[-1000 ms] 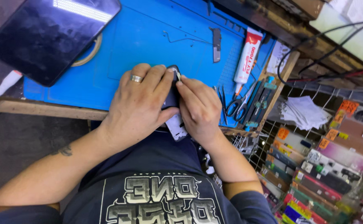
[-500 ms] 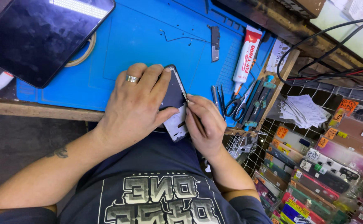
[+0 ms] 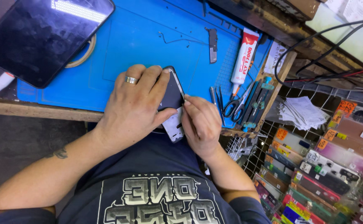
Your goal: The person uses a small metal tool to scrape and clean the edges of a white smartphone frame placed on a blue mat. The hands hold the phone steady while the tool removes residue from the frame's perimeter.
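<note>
The left hand [image 3: 133,108] lies flat over a dark phone [image 3: 172,94]. Its fingers [image 3: 148,81] are spread a little and press down on the glass, and the thumb hooks under the phone's lower side. The right hand [image 3: 201,124] sits just beside it. Its fingertips [image 3: 187,100] are pressed together at the phone's right edge, where a thin white frame [image 3: 174,127] shows. The phone rests on the near edge of a blue mat [image 3: 148,37]. Just past the right fingers lie tweezers [image 3: 219,101] and scissors [image 3: 236,103]. A glue tube [image 3: 243,58] lies farther away. A big dark tablet [image 3: 40,35] lies beyond the left fingers.
</note>
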